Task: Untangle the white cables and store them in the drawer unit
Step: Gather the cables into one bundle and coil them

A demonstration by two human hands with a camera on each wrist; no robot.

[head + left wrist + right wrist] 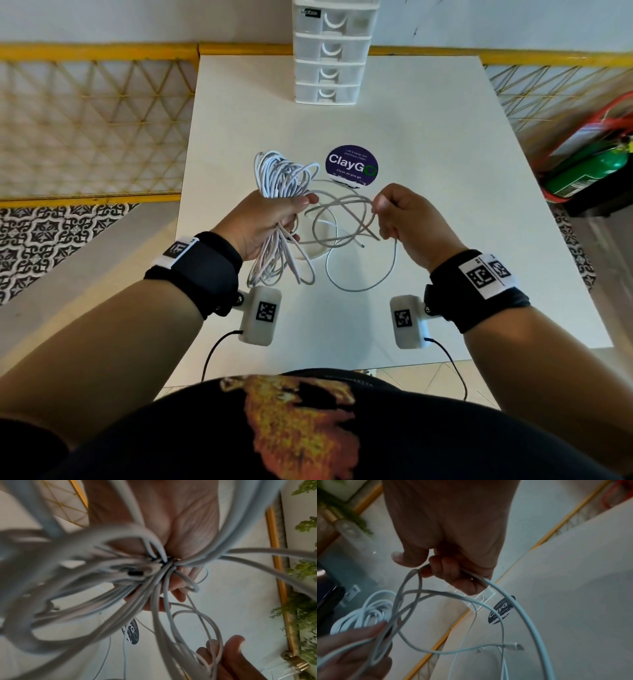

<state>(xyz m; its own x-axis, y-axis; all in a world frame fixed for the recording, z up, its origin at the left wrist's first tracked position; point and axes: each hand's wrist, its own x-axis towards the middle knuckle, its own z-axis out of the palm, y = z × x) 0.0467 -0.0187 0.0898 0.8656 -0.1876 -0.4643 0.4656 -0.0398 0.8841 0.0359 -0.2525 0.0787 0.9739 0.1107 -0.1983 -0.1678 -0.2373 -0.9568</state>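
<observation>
My left hand (pixel 274 219) grips a thick bundle of white cables (pixel 279 174) above the white table (pixel 445 171); loops stick out above the fist and hang below it. In the left wrist view the cable bundle (pixel 120 577) fans out from my curled left fingers (pixel 178 585). My right hand (pixel 397 216) pinches one loose white cable (pixel 342 219) that runs in tangled loops back to the bundle. The right wrist view shows the right hand (pixel 447 566) with that cable (pixel 513 601) passing through its curled fingers, and a connector end (pixel 517 645) dangling. The white drawer unit (pixel 330 51) stands at the table's far edge, drawers closed.
A round purple sticker (pixel 351 164) lies on the table beyond the hands. A yellow lattice railing (pixel 92 120) runs to the left and behind. A green cylinder with red hose (pixel 596 164) sits on the floor at right.
</observation>
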